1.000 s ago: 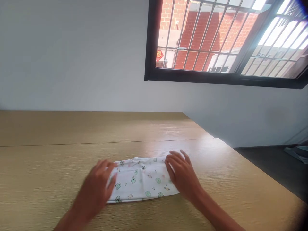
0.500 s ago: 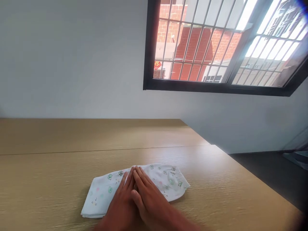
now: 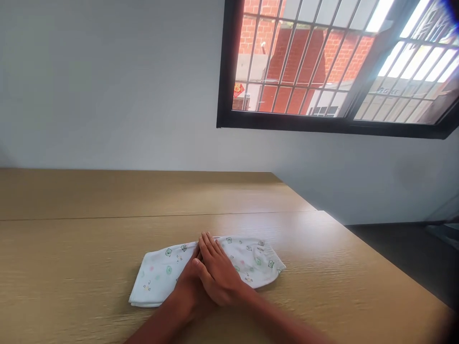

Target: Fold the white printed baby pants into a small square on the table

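Observation:
A folded white garment (image 3: pixel 160 278) with small bear prints lies flat on the wooden table; its right end has a gathered, elastic-looking edge. Across the middle of the cloth rests my left hand (image 3: pixel 189 283), its fingers lying flat and largely covered by the other hand. My right hand (image 3: pixel 217 277) lies over it with fingers stretched out and thumb crossing the back of the left hand. Neither hand grips the cloth. The part of the garment under both hands is hidden.
The light wooden table (image 3: pixel 71 258) has a seam running across it and a slanting right edge. Behind it are a pale wall (image 3: pixel 107 86) and a dark-framed window (image 3: pixel 287 123) with bars. Dark floor (image 3: pixel 387 243) shows to the right.
My right hand has slid further over my left, covering more of its fingers. The view has shifted slightly, and the garment keeps its folded shape.

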A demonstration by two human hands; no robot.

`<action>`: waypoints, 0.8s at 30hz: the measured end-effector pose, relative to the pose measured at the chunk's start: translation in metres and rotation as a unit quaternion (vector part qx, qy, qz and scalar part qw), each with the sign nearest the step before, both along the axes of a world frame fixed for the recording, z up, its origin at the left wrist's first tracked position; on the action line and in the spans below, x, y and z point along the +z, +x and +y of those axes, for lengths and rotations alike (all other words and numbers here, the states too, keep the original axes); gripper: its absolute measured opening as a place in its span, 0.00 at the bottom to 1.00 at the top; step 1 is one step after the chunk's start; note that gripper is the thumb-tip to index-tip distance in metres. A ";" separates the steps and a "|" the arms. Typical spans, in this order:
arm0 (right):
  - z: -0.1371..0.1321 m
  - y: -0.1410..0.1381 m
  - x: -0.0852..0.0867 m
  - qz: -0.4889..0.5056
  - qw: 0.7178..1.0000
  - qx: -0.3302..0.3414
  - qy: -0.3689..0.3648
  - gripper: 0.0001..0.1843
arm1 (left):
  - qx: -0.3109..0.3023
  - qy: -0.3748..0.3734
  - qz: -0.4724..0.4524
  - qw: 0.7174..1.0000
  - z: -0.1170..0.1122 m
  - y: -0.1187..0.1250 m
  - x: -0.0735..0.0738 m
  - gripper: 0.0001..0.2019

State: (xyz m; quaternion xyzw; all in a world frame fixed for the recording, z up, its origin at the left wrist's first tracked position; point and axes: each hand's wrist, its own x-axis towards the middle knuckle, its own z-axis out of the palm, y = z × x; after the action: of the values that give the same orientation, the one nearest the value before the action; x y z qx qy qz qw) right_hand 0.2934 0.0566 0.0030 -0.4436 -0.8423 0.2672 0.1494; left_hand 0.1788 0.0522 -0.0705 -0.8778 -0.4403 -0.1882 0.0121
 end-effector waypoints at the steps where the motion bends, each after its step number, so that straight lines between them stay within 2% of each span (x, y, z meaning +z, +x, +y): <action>1: 0.000 -0.001 0.000 -0.002 1.000 0.001 -0.001 0.37 | -0.005 -0.010 0.011 1.000 0.000 0.001 0.004 0.30; 4: -0.002 -0.003 0.000 -0.008 1.000 -0.001 0.003 0.38 | -0.019 -0.035 0.036 0.999 -0.001 0.005 0.019 0.34; 6: -0.001 0.002 -0.001 -0.018 1.000 0.005 0.016 0.39 | -0.021 -0.046 0.041 0.998 -0.002 -0.005 0.025 0.34; 9: 0.008 0.030 -0.002 -0.078 0.996 -0.001 0.038 0.41 | 0.026 -0.067 0.037 0.997 -0.002 -0.049 0.027 0.31; 11: 0.017 0.058 -0.004 -0.156 0.985 -0.057 0.042 0.45 | 0.090 -0.085 0.039 0.992 -0.003 -0.090 0.026 0.31; 13: 0.025 0.083 -0.007 -0.174 0.979 -0.096 0.045 0.47 | 0.130 -0.093 0.045 0.986 -0.004 -0.125 0.025 0.33; 15: 0.030 0.096 -0.009 -0.182 0.976 -0.110 0.053 0.48 | 0.145 -0.095 0.049 0.984 -0.007 -0.143 0.025 0.33; 24: 0.027 0.093 -0.006 -0.200 0.970 -0.106 0.082 0.46 | 0.144 -0.071 0.040 0.986 -0.007 -0.135 0.022 0.31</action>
State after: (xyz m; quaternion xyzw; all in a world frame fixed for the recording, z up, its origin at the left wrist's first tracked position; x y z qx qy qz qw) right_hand 0.3862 0.0838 -0.0029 -0.5610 -0.8224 0.0851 0.0411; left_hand 0.0441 0.0449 -0.0481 -0.8106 -0.5735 -0.1178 -0.0054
